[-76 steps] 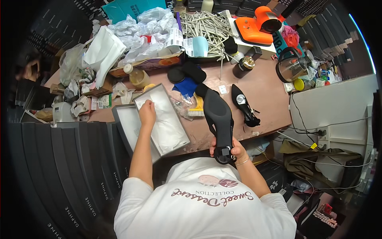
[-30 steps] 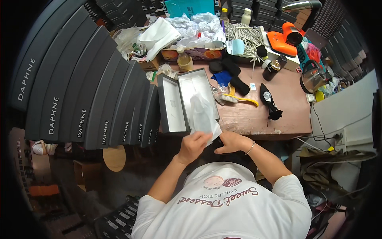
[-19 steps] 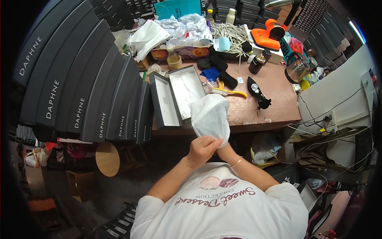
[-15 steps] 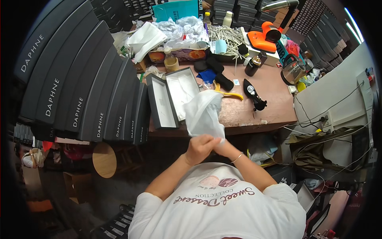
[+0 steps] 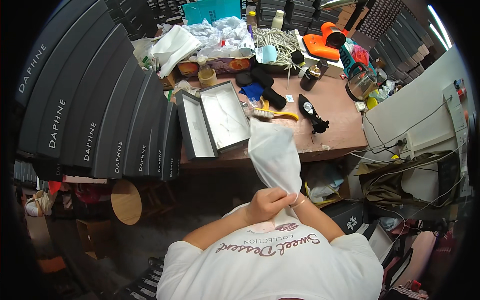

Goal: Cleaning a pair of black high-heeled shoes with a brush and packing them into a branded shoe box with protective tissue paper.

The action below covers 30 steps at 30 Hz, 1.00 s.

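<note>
My left hand is closed on the open edge of a thin white cloth bag, just in front of the table's near edge. My right hand is inside the bag up to about the wrist. Its fingers are hidden by the fabric, so I cannot tell their shape. Beyond the bag lies a yellow-handled brush with pale bristles. To its right a black heeled shoe rests on the table, a whitish round piece in its opening. On the left sit an open grey shoebox with white lining and its lid.
Tall stacks of dark shoeboxes rise at the left. Along the table's back are a carton of crumpled white tissue, a bundle of pale sticks, an orange device, a dark bottle and a glass kettle.
My right hand has pushed deeper into the bag, which now hangs fuller and smoother. My left hand has moved right and slightly down along its edge. The whole view has shifted slightly.
</note>
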Tool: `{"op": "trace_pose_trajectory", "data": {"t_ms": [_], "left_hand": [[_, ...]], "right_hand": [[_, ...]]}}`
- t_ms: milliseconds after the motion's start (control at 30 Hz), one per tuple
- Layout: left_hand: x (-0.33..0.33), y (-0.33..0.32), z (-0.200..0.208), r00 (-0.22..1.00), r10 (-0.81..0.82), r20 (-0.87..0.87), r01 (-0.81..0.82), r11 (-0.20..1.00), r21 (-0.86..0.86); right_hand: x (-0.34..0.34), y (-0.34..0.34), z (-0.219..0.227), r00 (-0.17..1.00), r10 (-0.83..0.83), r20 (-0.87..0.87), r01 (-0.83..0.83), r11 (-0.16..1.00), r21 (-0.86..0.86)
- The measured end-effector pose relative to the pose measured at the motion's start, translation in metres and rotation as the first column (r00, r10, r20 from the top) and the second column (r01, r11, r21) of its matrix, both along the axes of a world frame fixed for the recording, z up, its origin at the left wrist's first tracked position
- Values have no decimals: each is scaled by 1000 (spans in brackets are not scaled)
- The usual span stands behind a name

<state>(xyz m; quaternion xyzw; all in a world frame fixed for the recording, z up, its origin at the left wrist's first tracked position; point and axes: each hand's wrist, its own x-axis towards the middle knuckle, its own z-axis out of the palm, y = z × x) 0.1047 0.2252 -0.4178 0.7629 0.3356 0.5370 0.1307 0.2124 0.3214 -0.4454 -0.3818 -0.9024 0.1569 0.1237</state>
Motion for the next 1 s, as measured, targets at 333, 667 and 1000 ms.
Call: {"op": "trace_pose_trajectory", "data": {"t_ms": [333,667,1000], "left_hand": [[-51,39,-25,839,461,289,-217,771,-599],[-52,82,5,870,33,491,360,639,-680],[-47,111,-15,59,677,733,864,333,-377]], "right_hand": [[61,1,83,904,381,192,-317,901,-297],[52,78,37,814,-255,-521,-350,502,-791],[-42,146,85,359,633,-685,-901,44,-431]]}}
